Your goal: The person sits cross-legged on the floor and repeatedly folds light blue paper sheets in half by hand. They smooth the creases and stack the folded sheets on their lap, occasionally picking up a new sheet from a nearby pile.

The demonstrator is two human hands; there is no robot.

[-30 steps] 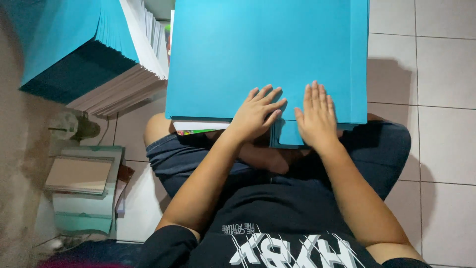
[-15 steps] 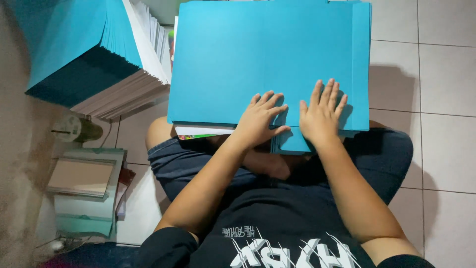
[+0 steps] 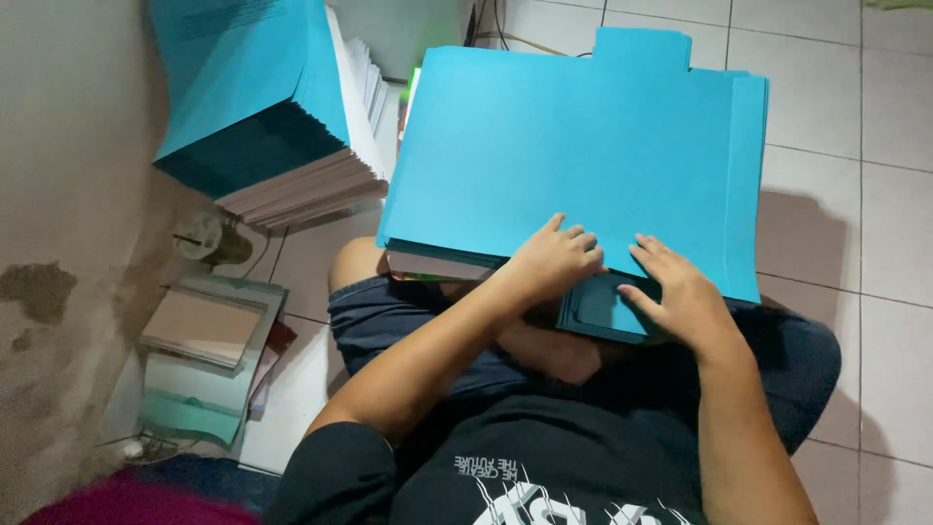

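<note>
Blue card under both sets of fingers. The left hand [image 3: 556, 261] lies palm down on the near edge of the top blue folder [image 3: 573, 165], fingers loosely curled and pressing, gripping nothing. The right hand [image 3: 680, 297] is spread flat, fingertips on the same folder's near edge, palm over a smaller dark-blue tabbed piece [image 3: 603, 309] that juts out below it — whether the thumb hooks under that piece cannot be told.

The folder tops a folder stack [image 3: 442, 258] resting across the seated person's lap, its near edge overhanging the knees, its far edge carrying one raised tab; the right-hand side edges are slightly fanned. Left of it, just apart, stands a taller tilted pile of blue covers [image 3: 262, 107], white page edges facing the lap stack. A narrow gap separates the two.

Open tiled floor [image 3: 855, 253] lies to the right and beyond. On the left, room is tight — a wall [image 3: 68, 194] and flat packets [image 3: 204, 340] crowd the floor.
</note>
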